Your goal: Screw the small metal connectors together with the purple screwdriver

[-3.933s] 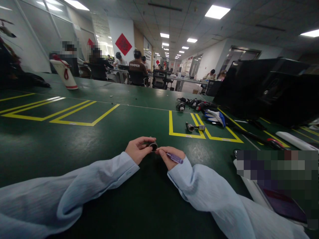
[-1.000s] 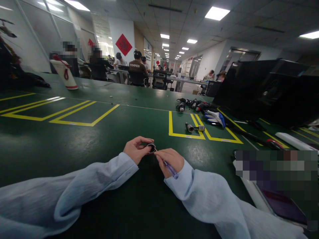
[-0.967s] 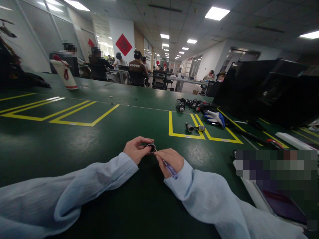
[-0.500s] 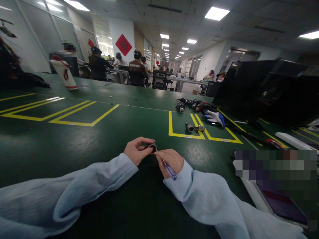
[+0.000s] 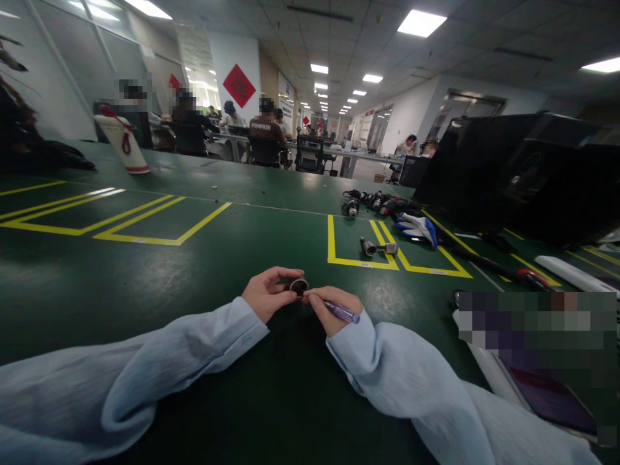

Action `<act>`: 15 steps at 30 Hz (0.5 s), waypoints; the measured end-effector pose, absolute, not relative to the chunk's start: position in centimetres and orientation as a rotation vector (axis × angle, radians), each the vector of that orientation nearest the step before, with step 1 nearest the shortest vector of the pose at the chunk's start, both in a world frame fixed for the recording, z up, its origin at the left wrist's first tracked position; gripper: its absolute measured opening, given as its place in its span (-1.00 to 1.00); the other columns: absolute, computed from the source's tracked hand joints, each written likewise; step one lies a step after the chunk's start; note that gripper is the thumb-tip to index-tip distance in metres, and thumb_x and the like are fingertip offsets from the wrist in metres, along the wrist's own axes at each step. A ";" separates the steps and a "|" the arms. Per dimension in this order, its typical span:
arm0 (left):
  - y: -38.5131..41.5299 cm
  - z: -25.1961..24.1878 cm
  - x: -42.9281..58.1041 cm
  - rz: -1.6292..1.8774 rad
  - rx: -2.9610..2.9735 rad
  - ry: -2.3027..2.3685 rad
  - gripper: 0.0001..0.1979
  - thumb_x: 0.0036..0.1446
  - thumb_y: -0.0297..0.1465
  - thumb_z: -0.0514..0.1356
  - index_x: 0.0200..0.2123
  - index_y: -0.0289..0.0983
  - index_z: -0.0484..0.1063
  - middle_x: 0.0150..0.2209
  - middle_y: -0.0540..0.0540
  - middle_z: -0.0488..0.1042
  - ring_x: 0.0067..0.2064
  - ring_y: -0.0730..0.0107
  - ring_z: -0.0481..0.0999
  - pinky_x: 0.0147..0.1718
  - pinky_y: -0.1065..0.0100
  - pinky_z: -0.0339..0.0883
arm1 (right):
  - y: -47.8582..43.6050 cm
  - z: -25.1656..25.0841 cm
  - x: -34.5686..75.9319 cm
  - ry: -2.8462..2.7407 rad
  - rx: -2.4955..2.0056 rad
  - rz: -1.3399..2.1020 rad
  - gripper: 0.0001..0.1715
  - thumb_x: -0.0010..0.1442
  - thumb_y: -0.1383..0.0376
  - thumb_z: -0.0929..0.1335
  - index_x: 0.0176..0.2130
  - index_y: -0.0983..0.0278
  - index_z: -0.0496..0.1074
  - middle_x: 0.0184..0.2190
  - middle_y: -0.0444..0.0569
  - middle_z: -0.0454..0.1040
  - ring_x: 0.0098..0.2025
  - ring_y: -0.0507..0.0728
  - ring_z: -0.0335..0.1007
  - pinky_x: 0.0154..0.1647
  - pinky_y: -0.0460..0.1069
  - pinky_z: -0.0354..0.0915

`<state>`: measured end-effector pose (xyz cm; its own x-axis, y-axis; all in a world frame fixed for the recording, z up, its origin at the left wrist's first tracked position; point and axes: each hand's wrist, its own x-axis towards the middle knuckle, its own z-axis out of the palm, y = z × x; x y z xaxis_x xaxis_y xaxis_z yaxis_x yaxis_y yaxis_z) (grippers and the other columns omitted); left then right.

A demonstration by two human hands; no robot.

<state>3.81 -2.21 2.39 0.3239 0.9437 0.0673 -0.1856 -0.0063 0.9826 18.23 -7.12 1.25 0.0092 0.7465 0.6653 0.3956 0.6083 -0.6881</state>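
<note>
My left hand [image 5: 268, 294] pinches a small round metal ring part [image 5: 299, 285] between thumb and fingers, just above the green table [image 5: 194, 271]. My right hand [image 5: 330, 307] is closed round a thin purple-handled screwdriver [image 5: 341, 312]. Its handle points right and lies nearly level. Its tip end, hidden by my fingers, meets the ring part. Both forearms in pale blue sleeves rest on the table.
Yellow taped boxes mark the table. A small metal fitting [image 5: 378, 247] lies in one box, with a white-and-blue glove [image 5: 417, 227] and black parts [image 5: 372, 201] behind it. Black cases [image 5: 513, 174] stand at the right. A white cup [image 5: 119, 143] stands far left. People sit at distant tables.
My right hand has rolled so the screwdriver handle swung from pointing down toward my sleeve to pointing right. The left hand still holds the ring part in place.
</note>
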 end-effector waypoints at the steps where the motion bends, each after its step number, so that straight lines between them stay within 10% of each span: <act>1: -2.2 2.4 3.8 1.069 1.240 0.808 -0.67 -0.37 -0.59 0.29 -0.39 -0.39 0.39 -0.17 -0.19 0.44 -0.29 0.25 0.52 -0.24 0.20 0.41 | -7.1 1.2 18.2 -1.616 -0.970 0.354 -0.81 0.04 0.36 0.27 -0.42 0.31 0.48 -0.49 0.02 0.53 -0.45 0.07 0.45 -0.39 -0.06 0.34; 15: -2.4 2.3 3.7 1.059 1.304 0.778 -0.66 -0.34 -0.54 0.32 -0.36 -0.39 0.42 -0.16 -0.20 0.45 -0.21 0.23 0.50 -0.16 0.19 0.38 | -7.1 1.4 18.1 -1.740 -0.946 0.204 -0.80 0.07 0.40 0.25 -0.42 0.30 0.47 -0.47 0.01 0.53 -0.41 0.07 0.45 -0.34 -0.05 0.34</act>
<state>3.71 -2.41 2.30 0.3568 0.9276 0.1104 -0.1719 -0.0510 0.9838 18.07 -7.08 1.37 -0.0899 0.6779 0.7296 0.4912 0.6675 -0.5597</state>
